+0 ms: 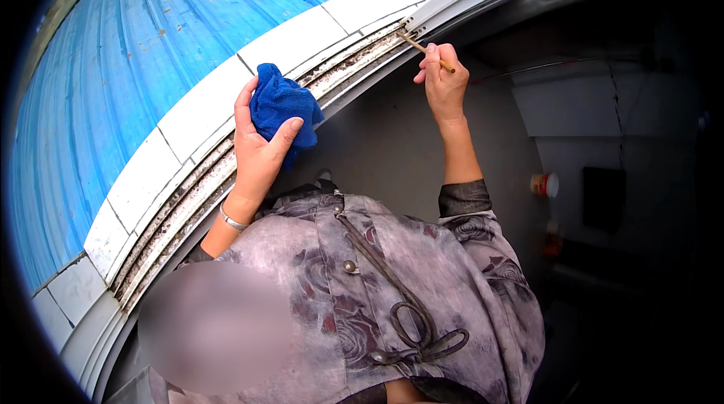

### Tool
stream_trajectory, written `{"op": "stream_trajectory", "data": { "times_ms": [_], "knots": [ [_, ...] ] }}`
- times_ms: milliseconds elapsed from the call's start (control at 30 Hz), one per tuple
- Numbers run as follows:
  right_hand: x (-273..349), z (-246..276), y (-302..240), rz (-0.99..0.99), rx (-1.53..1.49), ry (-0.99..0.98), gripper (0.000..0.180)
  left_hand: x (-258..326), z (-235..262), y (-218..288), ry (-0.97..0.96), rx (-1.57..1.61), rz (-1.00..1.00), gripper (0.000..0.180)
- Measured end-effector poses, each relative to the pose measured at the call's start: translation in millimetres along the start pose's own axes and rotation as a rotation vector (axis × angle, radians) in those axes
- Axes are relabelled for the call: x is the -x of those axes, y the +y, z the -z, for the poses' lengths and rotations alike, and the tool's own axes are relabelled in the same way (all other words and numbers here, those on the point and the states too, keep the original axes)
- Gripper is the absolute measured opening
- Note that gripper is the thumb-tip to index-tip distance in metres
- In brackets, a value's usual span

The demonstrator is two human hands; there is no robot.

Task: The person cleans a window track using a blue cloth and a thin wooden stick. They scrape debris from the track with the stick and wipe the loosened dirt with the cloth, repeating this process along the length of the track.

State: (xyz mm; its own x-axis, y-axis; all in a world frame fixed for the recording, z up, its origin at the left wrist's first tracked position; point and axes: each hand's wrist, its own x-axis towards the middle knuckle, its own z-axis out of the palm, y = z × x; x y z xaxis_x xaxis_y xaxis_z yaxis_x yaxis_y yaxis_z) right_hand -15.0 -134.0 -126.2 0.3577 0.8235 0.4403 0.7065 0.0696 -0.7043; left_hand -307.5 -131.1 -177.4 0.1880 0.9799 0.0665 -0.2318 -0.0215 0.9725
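Cloth (283,107) held in half-curled left hand (259,151), stick (413,43) pinched in curled right hand (446,83), angled over track (358,62)

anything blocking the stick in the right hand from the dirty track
Nothing visible does: the stick in the right hand has its tip at the upper end of the dirty track. The blue cloth in the left hand is off to the left.
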Motion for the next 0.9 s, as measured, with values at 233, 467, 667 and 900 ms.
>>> {"op": "stream_trajectory", "data": {
  "times_ms": [233, 467, 667, 900],
  "knots": [
    [-19.1, 27.2, -10.0, 0.006, 0.172, 0.143, 0.031, -11.5, 2.3, -22.4, -0.005, -0.259, -0.034, 0.065],
    [-19.0, 21.9, -29.4, 0.050, 0.099, 0.125, 0.028, -13.5, 3.9, -24.3, 0.019, -0.132, -0.029, 0.058],
    [6.8, -13.0, -18.6, 0.206, 0.171, -0.094, 0.025, -10.6, 2.1, -17.3, 0.016, -0.031, 0.009, 0.056],
    [31.0, -17.3, -56.0, 0.045, -0.017, -0.012, 0.020, 10.6, 30.4, 13.2, 0.140, 0.076, -0.043, 0.056]
  ]
}}
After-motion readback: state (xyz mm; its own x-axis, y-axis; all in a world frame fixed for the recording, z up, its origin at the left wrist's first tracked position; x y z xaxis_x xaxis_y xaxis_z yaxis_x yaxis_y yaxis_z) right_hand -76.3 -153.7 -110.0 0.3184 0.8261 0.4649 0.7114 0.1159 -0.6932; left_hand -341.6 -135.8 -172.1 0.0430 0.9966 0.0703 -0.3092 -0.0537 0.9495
